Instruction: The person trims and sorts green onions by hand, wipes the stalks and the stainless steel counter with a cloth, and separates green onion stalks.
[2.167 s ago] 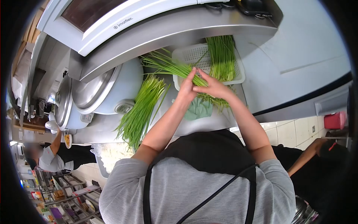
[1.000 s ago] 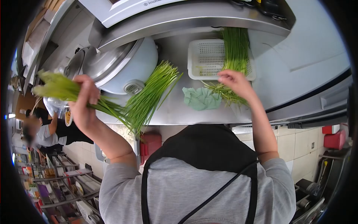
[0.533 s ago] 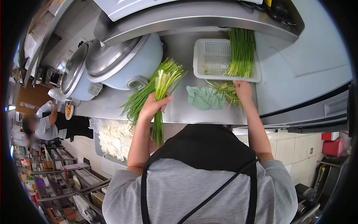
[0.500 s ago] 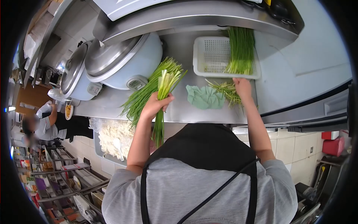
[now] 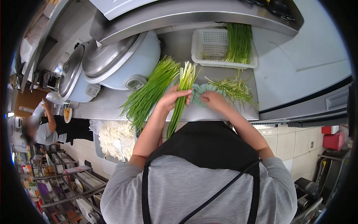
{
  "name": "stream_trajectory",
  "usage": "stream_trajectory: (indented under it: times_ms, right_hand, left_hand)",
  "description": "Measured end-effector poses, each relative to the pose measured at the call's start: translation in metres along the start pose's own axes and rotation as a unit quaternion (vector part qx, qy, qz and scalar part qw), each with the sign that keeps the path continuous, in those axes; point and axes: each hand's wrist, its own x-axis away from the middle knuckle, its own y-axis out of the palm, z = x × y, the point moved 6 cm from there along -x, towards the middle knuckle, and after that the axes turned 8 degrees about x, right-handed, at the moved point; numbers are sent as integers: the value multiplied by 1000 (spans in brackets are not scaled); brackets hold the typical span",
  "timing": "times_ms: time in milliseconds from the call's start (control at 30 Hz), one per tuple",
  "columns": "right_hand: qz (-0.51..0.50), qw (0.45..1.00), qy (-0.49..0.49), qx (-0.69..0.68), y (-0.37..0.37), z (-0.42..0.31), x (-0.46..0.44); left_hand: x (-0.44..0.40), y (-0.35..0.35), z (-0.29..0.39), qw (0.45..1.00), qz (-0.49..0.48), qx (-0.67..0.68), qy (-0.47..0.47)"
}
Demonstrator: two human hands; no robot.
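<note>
My left hand [image 5: 175, 98] is closed around a bundle of garlic chives [image 5: 185, 80], its pale stem ends pointing up and away, its green tips hanging past the counter's front edge. Just right of it, my right hand [image 5: 217, 101] has its fingers curled into a crumpled green cloth [image 5: 201, 89]; the fingertips are partly hidden. A loose pile of chives [image 5: 151, 91] lies left of my left hand. Short yellowish-green trimmings [image 5: 238, 89] are scattered right of the cloth. Behind them, a white perforated basket [image 5: 209, 63] holds more chives [image 5: 238, 44] on its right side.
Two large rice cookers [image 5: 123, 63] stand at the back left, under a steel shelf [image 5: 186, 20]. Below the counter's left front sits a tub of pale chopped food [image 5: 113, 138] with a white spoon. Another person [image 5: 52, 127] stands far left, near a small dish [image 5: 68, 114].
My right hand has come left from the trimmings by the basket to the cloth, which looks more bunched. My left hand has moved right with its chives, away from the loose pile.
</note>
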Motion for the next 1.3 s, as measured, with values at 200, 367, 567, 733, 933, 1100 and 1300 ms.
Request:
stream_trajectory:
  times_ms: [200, 367, 567, 733, 933, 1100, 1300]
  right_hand:
    - [89, 802, 212, -552, -57, -16, 0]
    - [138, 746, 250, -602, -56, -2, 15]
    - [135, 747, 256, -599, -58, 0, 25]
    - [123, 758, 250, -590, -58, 2, 32]
    - [138, 750, 256, -594, -58, 3, 28]
    - [160, 749, 255, -590, -64, 6, 31]
    - [261, 703, 239, -617, -102, 15, 36]
  left_hand:
    - [-7, 19, -14, 998, -23, 9, -60]
    - [-12, 22, -17, 997, -23, 2, -77]
    - [-21, 19, -27, 998, 10, -42, -36]
    - [-21, 23, -27, 998, 39, -32, -46]
    - [-19, 33, -31, 995, -3, -74, -69]
    - [-27, 19, -35, 998, 29, -34, -44]
    - [-28, 11, -35, 999, 43, -10, -26]
